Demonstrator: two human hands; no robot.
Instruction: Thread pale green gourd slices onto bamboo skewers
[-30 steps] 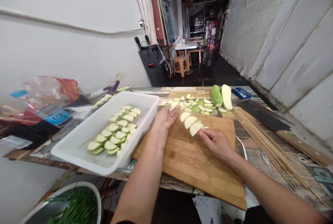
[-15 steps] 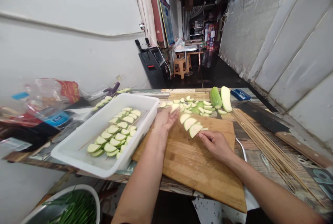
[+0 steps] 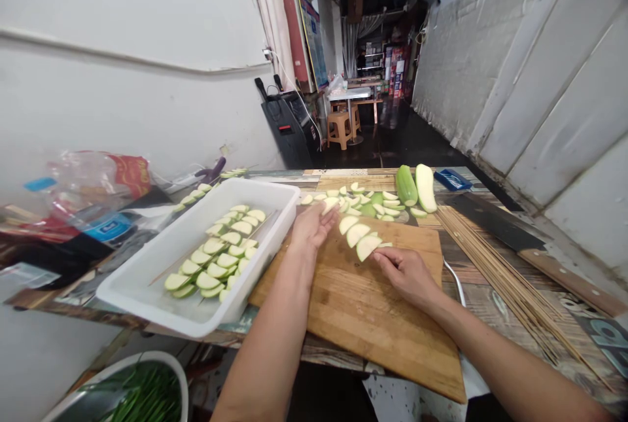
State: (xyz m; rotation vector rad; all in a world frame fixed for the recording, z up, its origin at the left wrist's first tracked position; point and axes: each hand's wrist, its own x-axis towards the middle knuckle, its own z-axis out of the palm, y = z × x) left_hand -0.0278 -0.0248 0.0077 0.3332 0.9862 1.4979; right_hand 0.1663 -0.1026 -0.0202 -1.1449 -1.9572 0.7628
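Note:
My right hand (image 3: 406,273) rests on the wooden cutting board (image 3: 373,317), closed in a pinch on a thin skewer that carries three pale green vegetable slices (image 3: 357,235). At the board's far left corner, the fingers of my left hand (image 3: 313,226) are closed on a single slice (image 3: 328,203) at the edge of the loose pile of slices (image 3: 373,201). Left of the board stands a white tray (image 3: 147,278) holding several filled skewers (image 3: 218,252).
Two halves of a green gourd-like vegetable (image 3: 416,185) lie behind the pile. A bundle of bare skewers (image 3: 495,265) and a large cleaver (image 3: 495,220) lie to the right. A bowl of greens (image 3: 132,396) sits below the table edge, and bags clutter the left.
Both hands stay almost where they were. The view has shifted slightly.

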